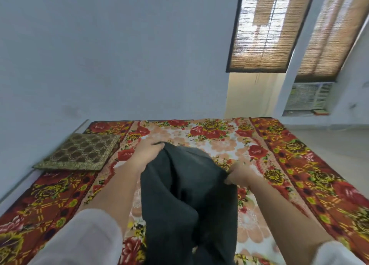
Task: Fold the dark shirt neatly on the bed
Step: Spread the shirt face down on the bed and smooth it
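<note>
Both hands grip the dark shirt (187, 200) above the bed (299, 164): left hand (146, 151) clutching its far edge, right hand (238, 174) pinching its right edge.

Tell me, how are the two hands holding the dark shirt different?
The left hand reaches farther across the bed than the right hand. The left hand grips the dark shirt at its far edge; the right hand grips its right-side edge. Both curl fingers round the shirt.
</note>
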